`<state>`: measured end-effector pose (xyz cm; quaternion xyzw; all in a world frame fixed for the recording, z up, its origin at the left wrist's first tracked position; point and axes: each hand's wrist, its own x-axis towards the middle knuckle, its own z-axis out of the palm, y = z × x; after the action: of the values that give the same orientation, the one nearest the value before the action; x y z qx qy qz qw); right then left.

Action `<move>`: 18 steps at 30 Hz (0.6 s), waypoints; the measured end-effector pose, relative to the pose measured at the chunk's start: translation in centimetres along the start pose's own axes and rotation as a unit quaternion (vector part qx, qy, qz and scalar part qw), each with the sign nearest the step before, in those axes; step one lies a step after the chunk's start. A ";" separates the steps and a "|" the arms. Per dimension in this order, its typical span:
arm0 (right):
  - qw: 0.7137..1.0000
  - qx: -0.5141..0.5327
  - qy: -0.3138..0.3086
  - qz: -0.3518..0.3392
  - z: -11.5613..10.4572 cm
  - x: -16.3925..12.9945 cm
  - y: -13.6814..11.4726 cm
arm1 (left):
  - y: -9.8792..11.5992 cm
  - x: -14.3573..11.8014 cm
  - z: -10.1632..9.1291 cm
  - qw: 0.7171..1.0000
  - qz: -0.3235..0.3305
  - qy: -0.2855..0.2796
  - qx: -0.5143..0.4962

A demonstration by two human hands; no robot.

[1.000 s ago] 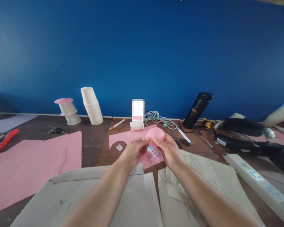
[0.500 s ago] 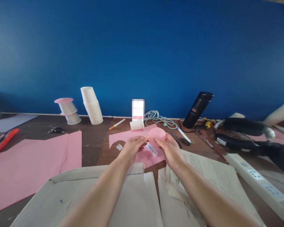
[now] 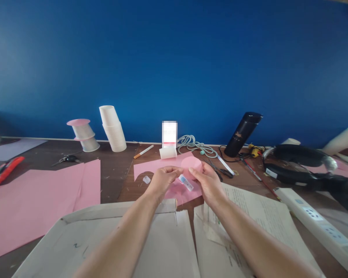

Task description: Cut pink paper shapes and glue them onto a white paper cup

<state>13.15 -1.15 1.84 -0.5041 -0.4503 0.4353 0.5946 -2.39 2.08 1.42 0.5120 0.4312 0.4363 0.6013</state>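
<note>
A round pink paper disc (image 3: 191,163) is held up in front of me. My right hand (image 3: 211,183) grips its right side, thumb on the near face. My left hand (image 3: 164,180) is closed in a pinch at the disc's left edge. Just below the disc, a small clear tube with a blue-and-white label (image 3: 186,183) lies on a cut pink sheet (image 3: 150,167). To the left of my left hand is a small clear cap (image 3: 146,179). Black-handled scissors (image 3: 226,173) rest behind my right hand, partly hidden.
White paper cups (image 3: 113,131) stand stacked by the wall, beside cups joined with pink discs (image 3: 82,133). A black flask (image 3: 243,133), coiled cable (image 3: 195,144), headphones (image 3: 295,166) and a power strip (image 3: 316,220) sit rightward. Pink sheets (image 3: 37,208) and a box cutter (image 3: 7,172) lie left.
The right thumb has shifted slightly on the disc, and the disc has tilted a little. Both hands stay in nearly the same place.
</note>
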 end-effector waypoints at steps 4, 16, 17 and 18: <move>1.000 0.017 -0.001 0.005 0.0 0.1 0.0 | 0.1 -0.1 0.1 1.000 0.006 0.002 0.010; 1.000 0.030 0.001 0.006 0.1 0.1 0.1 | 0.2 -0.2 0.2 1.000 0.007 -0.008 0.011; 1.000 0.024 0.004 0.006 0.1 0.1 0.1 | 0.2 -0.2 0.2 1.000 0.007 -0.009 0.008; 1.000 0.015 0.008 0.004 0.0 0.1 0.2 | 0.2 -0.2 0.2 1.000 0.007 -0.011 0.005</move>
<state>13.12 -1.03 1.69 -0.5005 -0.4369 0.4405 0.6038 -2.30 1.86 1.62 0.5228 0.4227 0.4327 0.6006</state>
